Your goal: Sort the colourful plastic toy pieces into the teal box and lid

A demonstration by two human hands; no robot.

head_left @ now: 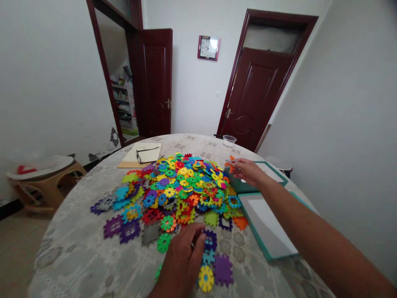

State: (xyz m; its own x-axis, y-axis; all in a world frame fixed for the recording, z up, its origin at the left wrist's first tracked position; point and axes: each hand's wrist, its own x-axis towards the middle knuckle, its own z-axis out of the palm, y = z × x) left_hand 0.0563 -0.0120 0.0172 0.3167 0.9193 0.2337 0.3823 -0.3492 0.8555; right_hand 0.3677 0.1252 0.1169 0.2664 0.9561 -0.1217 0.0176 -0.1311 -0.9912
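A heap of colourful plastic interlocking pieces [182, 178], flower discs and toothed squares, covers the middle of the table. At its right edge, my right hand [249, 171] pinches an orange toothed piece [232, 159] between thumb and fingers. My left hand [186, 256] rests at the front of the heap with its fingers curled; whatever they may hold is hidden. Close to it lie a green flower disc [163, 243], a yellow flower disc [206, 278], a light-blue piece [208, 257] and a purple square [223, 270].
Two teal-edged boxes or lids [269, 231] lie on the right, under my right forearm. Black-framed glasses [138, 157] rest on a paper pad [127, 159] at the back left. A clear plastic bowl [229, 140] stands at the far edge of the cloth-covered round table [77, 248].
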